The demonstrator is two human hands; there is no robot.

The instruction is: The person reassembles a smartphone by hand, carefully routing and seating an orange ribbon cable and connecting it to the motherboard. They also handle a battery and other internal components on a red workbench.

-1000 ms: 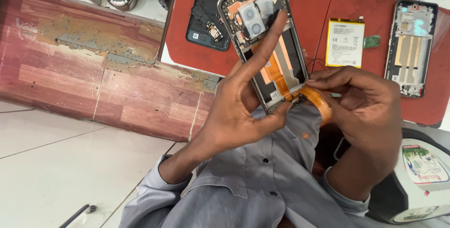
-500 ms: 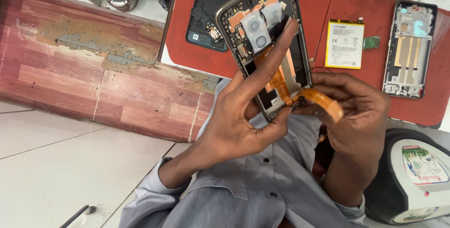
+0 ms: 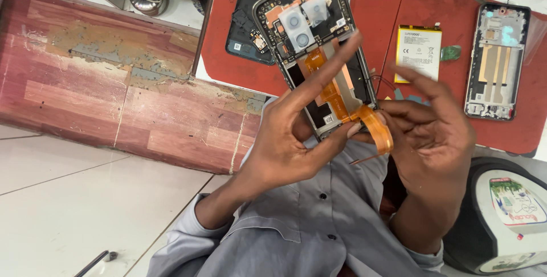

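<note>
You held the opened black smartphone frame with its back cover off [image 3: 319, 43] up in front of your chest, above the edge of the red work mat [image 3: 382, 20], with its two round camera lenses and bare boards facing you. The orange flat ribbon cable [image 3: 373, 123] was already free at its lower end and curled away from the frame, though its upper stretch looked to be lying along the middle of the phone, so by my reading the peeling was only partly done. Your left hand [image 3: 290, 140] gripped the frame's lower part, thumb near the cable's bend and forefinger stretched up across the open back. Your right hand [image 3: 433, 140] pinched the loose orange end between thumb and fingers, the other fingers spread upward. The battery bay seemed empty. On the mat lay a yellow-and-white rectangular battery [image 3: 419, 52], a second stripped phone frame [image 3: 498, 60] at the right, and a dark back cover [image 3: 250, 20] behind the held phone.
</note>
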